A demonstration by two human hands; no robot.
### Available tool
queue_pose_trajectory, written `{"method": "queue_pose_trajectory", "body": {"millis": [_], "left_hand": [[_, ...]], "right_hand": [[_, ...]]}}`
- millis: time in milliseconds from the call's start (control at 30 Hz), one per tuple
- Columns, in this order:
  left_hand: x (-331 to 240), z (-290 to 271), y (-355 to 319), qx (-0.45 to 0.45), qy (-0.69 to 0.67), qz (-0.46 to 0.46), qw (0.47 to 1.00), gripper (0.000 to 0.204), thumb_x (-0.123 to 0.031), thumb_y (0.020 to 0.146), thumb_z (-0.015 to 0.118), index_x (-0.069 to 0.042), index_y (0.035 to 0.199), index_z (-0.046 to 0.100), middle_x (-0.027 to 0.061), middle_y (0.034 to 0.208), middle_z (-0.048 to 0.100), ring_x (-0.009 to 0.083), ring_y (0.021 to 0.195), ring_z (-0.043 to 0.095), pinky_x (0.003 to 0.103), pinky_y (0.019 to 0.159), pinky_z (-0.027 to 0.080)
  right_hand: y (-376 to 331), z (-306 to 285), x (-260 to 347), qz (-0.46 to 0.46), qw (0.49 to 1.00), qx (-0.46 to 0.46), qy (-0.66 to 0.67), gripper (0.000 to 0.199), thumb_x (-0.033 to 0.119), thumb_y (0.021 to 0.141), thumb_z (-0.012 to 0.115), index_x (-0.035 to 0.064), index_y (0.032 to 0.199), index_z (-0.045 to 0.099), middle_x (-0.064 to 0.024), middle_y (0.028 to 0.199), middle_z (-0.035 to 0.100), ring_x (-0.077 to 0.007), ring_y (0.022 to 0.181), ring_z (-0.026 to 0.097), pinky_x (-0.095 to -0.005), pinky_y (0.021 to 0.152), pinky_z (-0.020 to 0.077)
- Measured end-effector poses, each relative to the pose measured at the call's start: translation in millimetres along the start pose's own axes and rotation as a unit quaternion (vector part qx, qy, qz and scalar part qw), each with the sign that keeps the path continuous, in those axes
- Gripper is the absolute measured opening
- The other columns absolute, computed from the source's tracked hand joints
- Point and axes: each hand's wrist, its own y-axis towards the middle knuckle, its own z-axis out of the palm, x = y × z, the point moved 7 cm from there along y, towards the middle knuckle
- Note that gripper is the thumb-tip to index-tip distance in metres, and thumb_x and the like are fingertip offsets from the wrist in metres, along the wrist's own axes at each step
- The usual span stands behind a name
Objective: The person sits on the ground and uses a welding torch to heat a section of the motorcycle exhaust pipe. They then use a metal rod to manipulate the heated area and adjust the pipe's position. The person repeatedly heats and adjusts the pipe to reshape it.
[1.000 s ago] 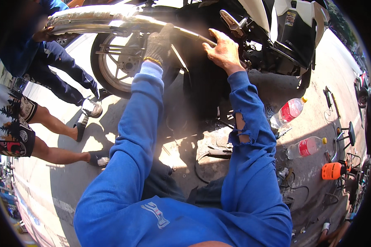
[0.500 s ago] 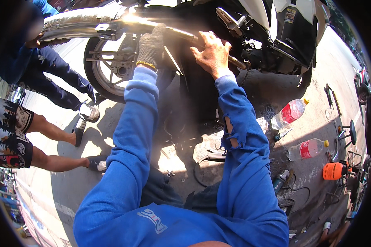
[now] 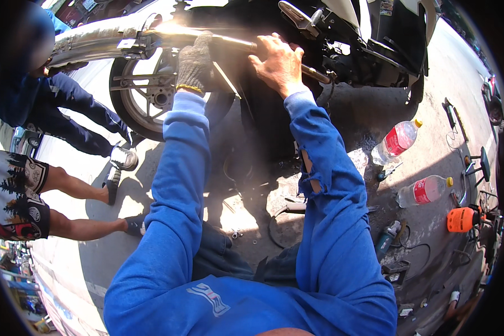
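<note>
A long, shiny exhaust pipe [image 3: 236, 45] runs across the top beside a motorcycle [image 3: 369, 61], joined at its left end to a silver muffler [image 3: 98, 38]. My left hand [image 3: 195, 66], in a grey knitted glove, is closed around the pipe near the muffler, in bright glare. My bare right hand [image 3: 278, 64] grips the pipe further right, its thumb sticking out to the left. Beyond it the pipe's bent end [image 3: 317, 75] shows below the engine area. Behind my left hand is the rear wheel [image 3: 160, 99], partly covered.
At the left, a person in dark blue trousers [image 3: 75, 106] stands against the muffler. Another person's legs [image 3: 75, 187] are nearby. On the concrete at right lie two red-labelled bottles [image 3: 397, 141], an orange canister [image 3: 460, 220], a power tool [image 3: 387, 239] and loose tools.
The whole view has shifted slightly, so the motorcycle and both hands sit a little further left. Both hands keep their hold on the exhaust pipe.
</note>
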Motion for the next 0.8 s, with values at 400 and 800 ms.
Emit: {"method": "queue_pose_trajectory", "body": {"millis": [400, 800], "left_hand": [[7.0, 10.5, 2.3, 0.069, -0.035, -0.114, 0.99, 0.05, -0.018, 0.081, 0.078, -0.008, 0.127, 0.061, 0.0247, 0.086, 0.068, 0.0392, 0.086, 0.069, 0.046, 0.075, 0.055], [8.1, 10.1, -13.4, -0.014, -0.478, -0.463, 0.746, 0.06, -0.051, 0.092, 0.072, 0.008, 0.098, 0.066, 0.0072, 0.074, 0.059, 0.0155, 0.068, 0.054, 0.036, 0.061, 0.045]], "right_hand": [[1.6, 11.5, 3.2, -0.006, 1.0, 0.006, 0.011, 0.045, 0.034, 0.087, 0.077, 0.0206, 0.129, 0.067, -0.0012, 0.125, 0.069, -0.022, 0.126, 0.06, -0.0567, 0.106, 0.0366], [3.6, 12.3, 6.6, -0.004, 1.0, 0.016, -0.005, 0.041, 0.028, 0.089, 0.076, 0.0202, 0.128, 0.067, 0.0, 0.131, 0.066, -0.0205, 0.128, 0.059, -0.0555, 0.107, 0.0348]]}}
